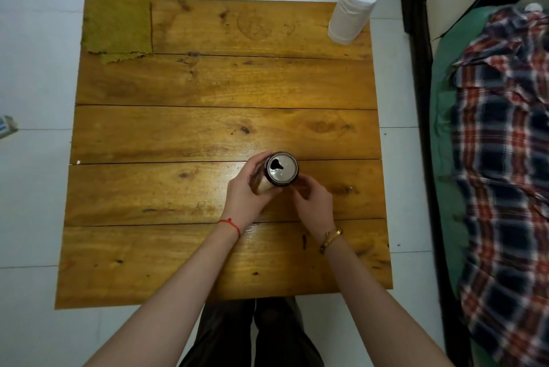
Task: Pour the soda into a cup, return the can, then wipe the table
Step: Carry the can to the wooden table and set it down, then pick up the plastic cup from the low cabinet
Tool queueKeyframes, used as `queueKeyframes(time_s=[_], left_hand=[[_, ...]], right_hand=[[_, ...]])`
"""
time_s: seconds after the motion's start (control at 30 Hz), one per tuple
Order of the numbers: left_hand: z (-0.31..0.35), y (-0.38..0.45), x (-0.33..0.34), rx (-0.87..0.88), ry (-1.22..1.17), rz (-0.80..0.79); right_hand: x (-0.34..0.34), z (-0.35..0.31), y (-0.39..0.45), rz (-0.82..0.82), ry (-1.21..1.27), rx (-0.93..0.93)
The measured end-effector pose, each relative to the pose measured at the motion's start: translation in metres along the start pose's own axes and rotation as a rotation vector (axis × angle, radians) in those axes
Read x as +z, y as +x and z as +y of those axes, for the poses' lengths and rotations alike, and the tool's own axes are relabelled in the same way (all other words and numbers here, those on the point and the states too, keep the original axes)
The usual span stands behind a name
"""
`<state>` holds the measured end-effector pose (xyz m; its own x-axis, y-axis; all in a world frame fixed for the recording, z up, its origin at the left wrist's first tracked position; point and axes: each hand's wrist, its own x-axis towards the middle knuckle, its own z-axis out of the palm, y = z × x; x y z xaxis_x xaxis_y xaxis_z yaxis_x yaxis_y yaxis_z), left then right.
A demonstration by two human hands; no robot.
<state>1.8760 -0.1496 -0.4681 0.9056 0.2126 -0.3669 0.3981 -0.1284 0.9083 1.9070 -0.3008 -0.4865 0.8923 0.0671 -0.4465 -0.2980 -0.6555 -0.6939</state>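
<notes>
1. Head view: a soda can (281, 169) stands upright on the wooden surface (208, 129), a little nearer the person than its middle, its top already open.
2. The left hand (248, 191) wraps the can's left side, fingers curled against it.
3. The right hand (312, 203) sits at the can's lower right, fingers bent toward it; whether they grip cannot be told.
4. A stack of white cups (353, 7) stands at the far right corner, upside down.
5. A green cloth (118, 27) lies flat at the far left corner.
</notes>
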Motion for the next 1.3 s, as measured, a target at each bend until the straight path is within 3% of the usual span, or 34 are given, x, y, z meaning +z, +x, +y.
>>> queueKeyframes(time_s=[0.13, 0.33, 0.5, 0.9, 1.3], left_hand=[[0.008, -0.006, -0.011, -0.038, 0.152, -0.028], [0.029, -0.033, -0.044, -0.007, 0.592, -0.13], [0.07, -0.066, -0.071, 0.031, 0.725, -0.134], [0.178, -0.169, -0.126, 0.163, 0.802, 0.068], [0.196, -0.294, -0.15, 0.09, 0.736, 0.309]], right_hand=[[-0.014, -0.006, -0.011, -0.073, -0.112, 0.026], [-0.049, -0.027, -0.033, -0.219, -0.418, -0.034], [-0.078, -0.063, -0.061, -0.201, -0.432, -0.081], [-0.138, -0.157, -0.143, -0.141, -0.514, -0.374], [-0.132, -0.195, -0.206, -0.231, -0.558, -0.639]])
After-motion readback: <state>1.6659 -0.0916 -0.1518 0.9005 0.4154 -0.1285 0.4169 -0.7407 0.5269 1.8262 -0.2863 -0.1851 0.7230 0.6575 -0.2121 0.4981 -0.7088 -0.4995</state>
